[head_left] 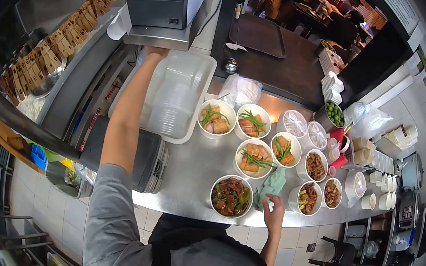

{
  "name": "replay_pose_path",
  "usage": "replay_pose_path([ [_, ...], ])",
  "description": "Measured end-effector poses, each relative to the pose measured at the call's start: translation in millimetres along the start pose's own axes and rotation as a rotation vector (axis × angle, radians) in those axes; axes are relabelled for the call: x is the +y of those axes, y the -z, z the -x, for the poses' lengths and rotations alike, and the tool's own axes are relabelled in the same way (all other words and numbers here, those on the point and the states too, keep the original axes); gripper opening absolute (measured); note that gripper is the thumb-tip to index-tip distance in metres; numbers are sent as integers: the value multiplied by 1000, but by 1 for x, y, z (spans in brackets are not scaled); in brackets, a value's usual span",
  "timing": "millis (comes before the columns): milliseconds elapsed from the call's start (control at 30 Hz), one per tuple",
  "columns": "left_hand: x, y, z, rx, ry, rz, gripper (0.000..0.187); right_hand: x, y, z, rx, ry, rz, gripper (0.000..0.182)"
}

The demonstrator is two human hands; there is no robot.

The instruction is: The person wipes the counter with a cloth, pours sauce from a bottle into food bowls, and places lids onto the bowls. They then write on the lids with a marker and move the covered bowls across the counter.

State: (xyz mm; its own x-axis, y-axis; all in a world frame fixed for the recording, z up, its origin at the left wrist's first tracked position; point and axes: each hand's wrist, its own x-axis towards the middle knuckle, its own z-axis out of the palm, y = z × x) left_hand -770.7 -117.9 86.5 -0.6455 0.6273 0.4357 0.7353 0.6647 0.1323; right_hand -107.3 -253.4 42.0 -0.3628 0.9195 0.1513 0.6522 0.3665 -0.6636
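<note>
My left hand (156, 51) reaches forward to just beneath the metal shelf under the receipt printer (157, 4); its fingers are hidden there. Below that arm, a white plastic tub (207, 86) holds stacked clear plastic lids (172, 92). My right hand (273, 213) is at the counter's front edge with its fingers apart, close to a crumpled green cloth (272, 184). To its left stands a bowl of dark meat and green vegetables (231, 197). Several white bowls with golden pieces and green beans (256, 159) sit farther back, and bowls of browned meat (316, 165) stand to the right.
A dark lidded box (147, 159) lies under my left forearm. Lidded tubs (293, 123), a container of green limes (334, 114) and small white cups (370, 201) line the right side. A dark tray (258, 34) lies on the pass counter; people sit beyond it.
</note>
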Motion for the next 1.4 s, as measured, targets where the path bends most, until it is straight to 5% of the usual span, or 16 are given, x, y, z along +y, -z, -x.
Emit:
replay_pose_path([
  [167, -19, -1, -9, 88, -152, 218, 50, -54, 0, -23, 77, 122, -33, 18],
  [300, -14, -5, 5, -115, -145, 120, 45, -103, -30, -53, 78, 231, -210, 14],
  [433, 0, 15, 25, -200, -197, 191, 44, -198, -89, -107, -147, 792, -276, 25],
  [567, 27, 58, 64, 22, -205, 116, 48, -224, -180, -172, -163, 1002, -129, 27],
  [700, 7, 89, 92, -169, -515, 413, 27, -238, -207, -206, -34, 961, 54, 21],
  [833, -6, 102, 144, -453, -488, 562, 17, -249, -217, -215, 5, 935, 220, 13],
  [1000, -18, 106, 168, -459, -347, 712, 12, -250, -221, -213, 128, 1105, 312, 14],
  [1200, -31, 115, 170, -364, -388, 1022, 9, -252, -210, -207, 275, 1122, 42, 17],
  [1300, -33, 117, 168, -324, -411, 888, 12, -259, -202, -209, 250, 1104, -62, 19],
  [1400, -40, 109, 154, -483, -195, 1022, 13, -266, -193, -209, 243, 1086, -58, 20],
])
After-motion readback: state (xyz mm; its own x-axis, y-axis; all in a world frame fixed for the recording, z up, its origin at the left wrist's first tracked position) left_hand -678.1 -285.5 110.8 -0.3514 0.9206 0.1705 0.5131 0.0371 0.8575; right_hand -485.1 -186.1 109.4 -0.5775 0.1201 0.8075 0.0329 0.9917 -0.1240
